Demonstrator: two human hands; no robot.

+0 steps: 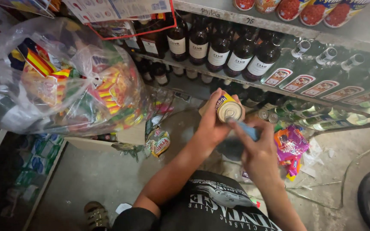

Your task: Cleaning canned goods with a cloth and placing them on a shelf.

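My left hand (213, 122) grips a small tin can (229, 110) with a yellow and blue label, its silver lid turned toward me. My right hand (260, 149) holds a light blue cloth (248, 129) pressed against the lid's lower edge. Both hands hover in front of the lower shelf, above the concrete floor.
Dark glass bottles (219, 49) with white labels fill the shelf (236, 81) behind; clear green bottles (322, 87) lie to the right. A big clear plastic bag of snack packets (61, 81) bulges at left. Pink wrappers (291, 147) and litter lie on the floor. My sandalled foot (96, 215) shows below.
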